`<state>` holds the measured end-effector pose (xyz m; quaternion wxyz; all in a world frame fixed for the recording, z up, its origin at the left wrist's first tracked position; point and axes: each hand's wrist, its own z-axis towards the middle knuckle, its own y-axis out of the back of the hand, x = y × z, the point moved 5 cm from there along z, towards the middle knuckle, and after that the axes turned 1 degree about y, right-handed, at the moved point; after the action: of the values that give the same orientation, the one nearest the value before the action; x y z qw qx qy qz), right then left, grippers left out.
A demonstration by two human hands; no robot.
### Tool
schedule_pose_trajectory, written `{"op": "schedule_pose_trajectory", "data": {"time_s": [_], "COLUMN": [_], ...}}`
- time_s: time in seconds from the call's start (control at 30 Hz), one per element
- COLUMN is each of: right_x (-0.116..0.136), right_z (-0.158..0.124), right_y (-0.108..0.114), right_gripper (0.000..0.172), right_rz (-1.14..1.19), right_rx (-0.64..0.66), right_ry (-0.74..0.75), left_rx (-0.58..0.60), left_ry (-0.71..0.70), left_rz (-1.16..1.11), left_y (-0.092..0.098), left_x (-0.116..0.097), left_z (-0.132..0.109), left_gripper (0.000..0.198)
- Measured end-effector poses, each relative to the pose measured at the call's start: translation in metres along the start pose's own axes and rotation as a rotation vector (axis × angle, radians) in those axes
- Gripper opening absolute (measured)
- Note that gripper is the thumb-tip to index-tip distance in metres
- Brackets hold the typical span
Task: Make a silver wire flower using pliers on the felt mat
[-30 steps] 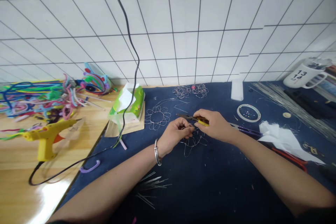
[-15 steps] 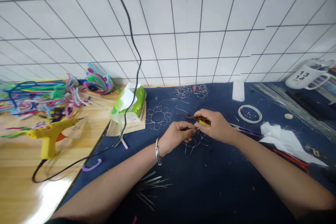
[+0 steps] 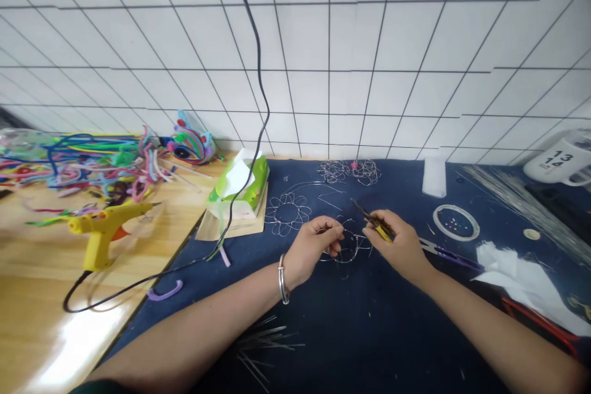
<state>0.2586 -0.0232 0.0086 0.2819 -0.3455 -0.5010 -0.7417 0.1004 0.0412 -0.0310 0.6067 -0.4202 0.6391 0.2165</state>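
Observation:
My left hand (image 3: 318, 241) pinches a looped wire flower (image 3: 349, 252) between thumb and fingers, its ring and petals spreading to the right of the fingertips. In my right hand (image 3: 398, 239) are pliers with yellow handles (image 3: 382, 231). Their dark jaws point up and left, apart from the wire. Just left of my left hand lies another wire flower (image 3: 287, 213), flat on the dark blue cloth. Thin loose wires curve above it. Further back are bundled wire flowers (image 3: 333, 171) with a small pink piece among them.
To the left are a tissue pack (image 3: 252, 188), a yellow glue gun (image 3: 104, 231) and a heap of pipe cleaners (image 3: 92, 166). Its black cord (image 3: 261, 68) hangs across. At right lie a clear ring dish (image 3: 456, 223), purple-handled scissors (image 3: 455, 257), white scraps (image 3: 517, 277), wire strands and a mug (image 3: 558, 159).
My right hand has drawn the pliers away to the right from the wire flower and my left fingers. The view has shifted, so the scene sits lower and further right.

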Motion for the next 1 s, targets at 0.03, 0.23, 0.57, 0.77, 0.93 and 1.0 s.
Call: {"op": "schedule_pose_trajectory", "data": {"time_s": [0.03,0.23,0.57,0.77,0.93,1.0], "right_x": [-0.003,-0.009,0.001,-0.009,-0.011,-0.012], "right_z": [-0.001,-0.006,-0.001,-0.003,-0.008,-0.009], "right_y": [-0.004,-0.016,0.004,-0.015,-0.027,-0.027], "right_gripper": [0.021,0.027,0.024,0.025,0.021,0.020], "right_rz": [0.045,0.170,-0.140,0.203,0.275,0.285], "right_rx": [0.001,0.081,0.015,0.213,0.230,0.188], "right_ry": [-0.014,-0.044,0.113,-0.146,-0.182,-0.189], "left_rx": [0.001,0.000,-0.075,0.000,0.041,0.049], "left_ry": [0.009,0.054,0.010,0.029,0.016,-0.009], "left_rz": [-0.013,-0.066,-0.067,-0.046,-0.040,-0.023], "left_y": [0.000,-0.003,0.005,0.000,-0.003,-0.004], "left_x": [0.001,0.003,0.002,0.005,0.006,0.005], "left_z": [0.000,-0.003,-0.001,-0.001,-0.002,-0.002], "left_gripper": [0.018,0.018,0.021,0.020,0.019,0.018]}}
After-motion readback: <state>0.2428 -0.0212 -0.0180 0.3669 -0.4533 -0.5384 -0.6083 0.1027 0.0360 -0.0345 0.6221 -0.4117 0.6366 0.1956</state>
